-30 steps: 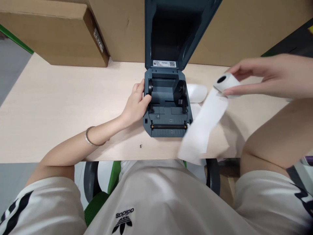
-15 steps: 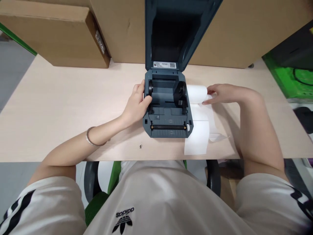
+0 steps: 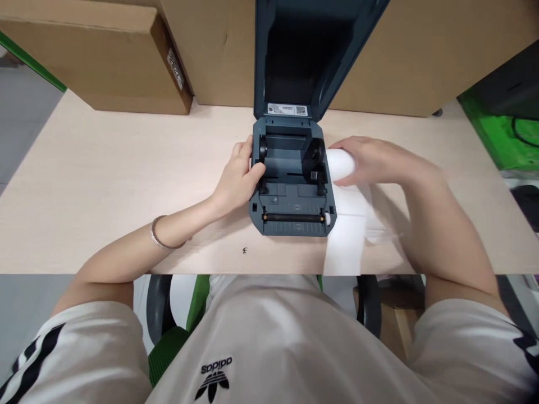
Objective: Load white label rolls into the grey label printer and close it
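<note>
A dark blue-grey label printer [image 3: 295,193] stands on the table with its lid [image 3: 311,56] raised, showing black roll holders and a roller inside. My left hand [image 3: 240,177] grips the printer's left side, thumb over the rim and fingers along the outer wall. On the printer's right, my right hand [image 3: 364,160] is wrapped around a roll of white labels [image 3: 340,164]. From the roll a loose strip of labels [image 3: 346,235] runs toward the table's front edge. A crumpled translucent wrapper [image 3: 381,221] lies under and beside the strip.
A cardboard box [image 3: 96,62] stands at the back left of the table [image 3: 105,174], in front of a large cardboard panel [image 3: 396,67]. Behind the table's right edge are green and black items [image 3: 497,134]. A small dark mark [image 3: 245,251] shows near the front edge.
My right hand has moved left and closed around the label roll, where it was touching its right end before. The strip's end has shifted toward the table's front edge. My left hand keeps its grip.
</note>
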`<state>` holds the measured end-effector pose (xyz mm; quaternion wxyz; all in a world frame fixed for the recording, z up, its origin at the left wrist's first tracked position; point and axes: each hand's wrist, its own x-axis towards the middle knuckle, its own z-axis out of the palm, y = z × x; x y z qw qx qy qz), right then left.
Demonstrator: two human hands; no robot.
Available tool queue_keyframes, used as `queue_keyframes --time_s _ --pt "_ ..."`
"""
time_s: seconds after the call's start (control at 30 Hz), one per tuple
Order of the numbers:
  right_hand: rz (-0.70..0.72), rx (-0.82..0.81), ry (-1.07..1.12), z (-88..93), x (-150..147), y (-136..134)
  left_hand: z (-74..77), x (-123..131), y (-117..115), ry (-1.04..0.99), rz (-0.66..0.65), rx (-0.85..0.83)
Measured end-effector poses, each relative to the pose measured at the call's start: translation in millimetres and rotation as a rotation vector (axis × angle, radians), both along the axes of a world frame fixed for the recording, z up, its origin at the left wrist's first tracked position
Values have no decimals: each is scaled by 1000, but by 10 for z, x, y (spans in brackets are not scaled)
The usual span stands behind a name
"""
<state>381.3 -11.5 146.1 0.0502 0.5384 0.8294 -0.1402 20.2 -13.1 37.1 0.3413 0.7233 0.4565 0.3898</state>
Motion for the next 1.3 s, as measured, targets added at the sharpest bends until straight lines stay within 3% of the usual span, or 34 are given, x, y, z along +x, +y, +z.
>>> queue_keyframes --time_s 0.17,0.27,0.37,0.5,0.57,0.67,0.83,0.97,1.03,1.13,1.3 --pt "-114 -219 3 447 487 -191 -41 -21 19 -42 -11 9" --pt "-128 -130 -10 625 695 -274 -46 -23 32 -48 -25 11" --pt "-39 4 48 722 454 -332 -34 -22 37 -20 -17 -6" --pt "42 84 134 785 -342 -323 -9 -31 17 -2 -11 -10" --pt "49 111 105 777 -669 -265 -1 -35 0 -13 -16 -5" --pt "81 132 -39 698 -929 -132 2 -30 -17 -47 -24 -25" --pt "222 184 -159 354 -1057 144 -3 -4 -12 -58 -31 -46" --pt "229 179 -138 81 -1043 219 -9 -3 -5 -26 -24 -37" --pt "250 225 -41 55 -982 94 -9 -4 -9 -27 -30 -28" --pt "294 268 100 122 -866 -304 -3 -5 -18 -36 -38 -17" --pt "480 162 217 112 -757 -1062 -20 -20 1 -43 -43 -12"
